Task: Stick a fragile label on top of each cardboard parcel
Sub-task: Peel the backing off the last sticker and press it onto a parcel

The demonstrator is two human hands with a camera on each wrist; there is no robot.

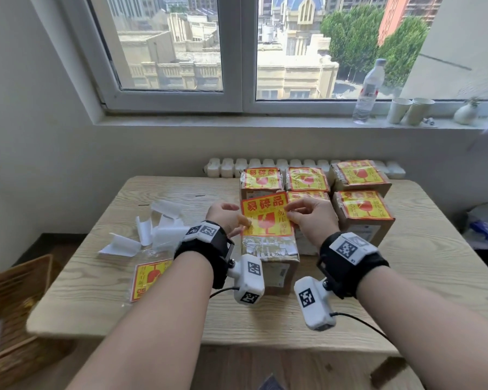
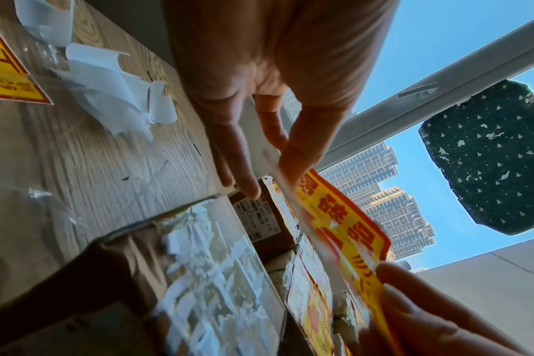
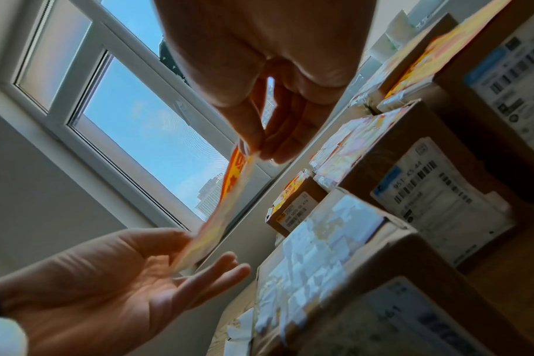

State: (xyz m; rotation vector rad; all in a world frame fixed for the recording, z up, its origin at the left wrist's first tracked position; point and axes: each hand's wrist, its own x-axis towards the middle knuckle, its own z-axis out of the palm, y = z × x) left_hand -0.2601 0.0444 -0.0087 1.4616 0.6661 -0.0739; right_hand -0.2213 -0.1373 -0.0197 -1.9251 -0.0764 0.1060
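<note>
A yellow and red fragile label (image 1: 268,213) hangs tilted just above the nearest cardboard parcel (image 1: 276,266), whose top carries torn white tape scraps. My left hand (image 1: 243,223) pinches the label's left edge between thumb and forefinger, with the other fingers straight (image 2: 244,168). At the label's right edge my right hand (image 1: 290,218) pinches it with thumb and fingers (image 3: 259,149). The left wrist view shows the label (image 2: 345,216) raised off the parcel top (image 2: 210,265). Several parcels (image 1: 362,212) behind and to the right bear labels on top.
White backing strips (image 1: 158,229) lie scattered on the wooden table (image 1: 406,277) to the left. A spare label in clear plastic (image 1: 150,280) sits near the front left. A wicker basket (image 1: 12,291) stands left of the table. A bottle (image 1: 368,91) and cups (image 1: 409,111) are on the windowsill.
</note>
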